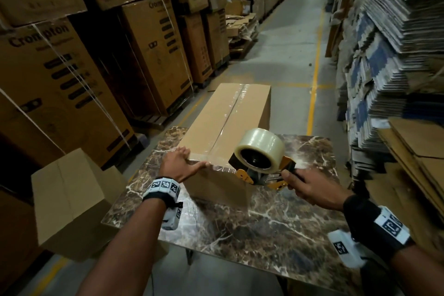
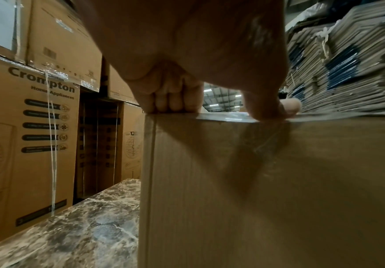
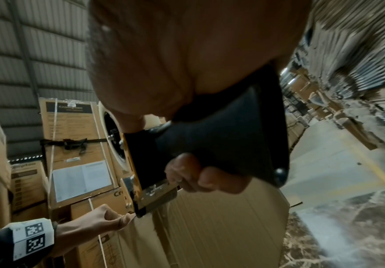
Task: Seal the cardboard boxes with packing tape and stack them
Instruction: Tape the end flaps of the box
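A long cardboard box lies on the marble table, its far end overhanging the far table edge. Clear tape runs along its top seam. My left hand holds the near left top edge, fingers curled over the top and thumb lying along the taped edge. My right hand grips the black handle of the orange tape dispenser, which carries a clear roll. The dispenser sits at the box's near top edge, just right of the left thumb.
An open-topped carton stands on the floor left of the table. Tall printed cartons line the left side. Piles of flattened cardboard rise on the right, with loose sheets nearer. An aisle with a yellow line runs ahead.
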Motion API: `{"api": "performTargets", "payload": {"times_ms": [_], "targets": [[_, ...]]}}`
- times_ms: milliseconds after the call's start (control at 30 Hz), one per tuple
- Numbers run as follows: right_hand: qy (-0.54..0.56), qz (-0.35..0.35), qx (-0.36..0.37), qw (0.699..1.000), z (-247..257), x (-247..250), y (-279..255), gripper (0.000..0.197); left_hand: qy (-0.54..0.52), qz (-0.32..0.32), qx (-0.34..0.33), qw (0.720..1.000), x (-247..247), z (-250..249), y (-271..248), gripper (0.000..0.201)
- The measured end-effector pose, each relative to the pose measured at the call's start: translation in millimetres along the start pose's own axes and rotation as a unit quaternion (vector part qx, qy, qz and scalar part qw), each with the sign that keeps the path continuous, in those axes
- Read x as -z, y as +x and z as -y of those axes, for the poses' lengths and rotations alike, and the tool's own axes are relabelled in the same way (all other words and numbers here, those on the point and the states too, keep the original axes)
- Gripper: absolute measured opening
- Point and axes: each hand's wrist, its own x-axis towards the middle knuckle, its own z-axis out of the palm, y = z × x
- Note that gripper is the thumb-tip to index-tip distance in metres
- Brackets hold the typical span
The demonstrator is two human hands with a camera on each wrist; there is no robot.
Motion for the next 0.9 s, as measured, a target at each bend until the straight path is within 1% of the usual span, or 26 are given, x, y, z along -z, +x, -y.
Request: {"api": "performTargets", "payload": {"times_ms": [100, 200, 267, 300, 400, 467, 567, 633, 767, 833, 900], "targets": [[0.045, -0.005, -0.008, 0.999, -4.5, 1.2, -9.3, 0.079, 0.013, -0.005, 0.003, 1.000, 1.1, -4.4, -0.7, 0.091], [0.033, 0.007, -0.018, 0.999, -9.5, 9.2, -19.2, 0.063, 0.027, 0.009, 0.026, 0.999, 0.3, -5.6, -1.5, 0.107], [0.047, 0.009, -0.034, 0.998, -19.0, 13.6, -27.5, 0.056, 0.034, 0.010, 0.042, 0.999, 2.0, -9.9, -1.4, 0.111], [0.064, 0.009, -0.046, 0.997, -23.4, 13.9, -31.6, 0.055, 0.036, 0.010, 0.046, 0.998, 4.0, -13.5, -2.5, 0.110], [0.110, 0.002, -0.070, 0.991, -38.1, 4.7, -31.8, 0.062, 0.041, 0.000, 0.051, 0.998, 7.4, -24.3, -7.1, 0.103], [0.126, 0.001, -0.077, 0.989, -45.7, -6.3, -24.6, 0.059, 0.056, -0.004, 0.060, 0.997, 12.7, -37.5, -10.5, 0.100], [0.179, -0.006, -0.092, 0.979, -57.1, -22.4, -7.8, 0.059, 0.079, -0.002, 0.095, 0.992, 21.3, -64.4, -14.1, 0.095], [0.224, -0.004, -0.115, 0.968, -59.5, -27.9, 2.9, 0.065, 0.095, 0.013, 0.123, 0.988, 23.3, -78.0, -11.4, 0.092], [0.310, 0.016, -0.194, 0.931, -51.2, -15.8, 23.3, 0.073, 0.107, 0.059, 0.154, 0.980, 17.9, -83.0, 5.1, 0.100], [0.334, 0.053, -0.240, 0.910, -47.0, -3.5, 37.2, 0.082, 0.100, 0.069, 0.163, 0.979, 11.9, -79.4, 13.1, 0.099], [0.359, 0.114, -0.277, 0.884, -45.8, 8.7, 48.6, 0.089, 0.096, 0.079, 0.162, 0.979, 9.6, -78.7, 17.5, 0.099]]}}
